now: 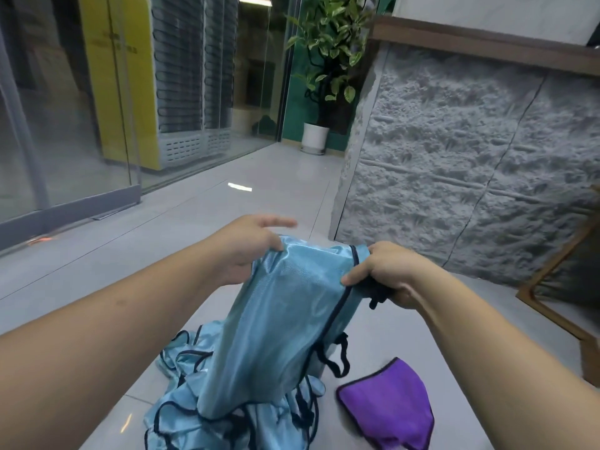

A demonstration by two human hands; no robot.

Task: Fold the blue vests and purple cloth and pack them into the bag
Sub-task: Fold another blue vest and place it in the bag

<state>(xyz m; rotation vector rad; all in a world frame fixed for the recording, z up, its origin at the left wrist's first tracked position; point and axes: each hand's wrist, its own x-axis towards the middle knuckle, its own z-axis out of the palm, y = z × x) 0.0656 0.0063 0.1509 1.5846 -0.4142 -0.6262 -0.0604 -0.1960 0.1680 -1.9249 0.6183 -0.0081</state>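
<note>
Two hands lift one blue vest (285, 319) at frame centre. Grey tiled floor (181, 228) fills the middle and bottom; textured stone wall (470, 164) at right, glass partition (65, 125) upper left. Heap of more blue vests (181, 414) lies bottom centre, under the held one. Purple cloth (389, 407) lies flat bottom right, just beside the heap. Left hand (250, 248) pinches the vest's top left edge, forefinger out. Right hand (386, 274) grips the dark-trimmed right edge, fingers curled. Potted plant (328, 69) top centre.
</note>
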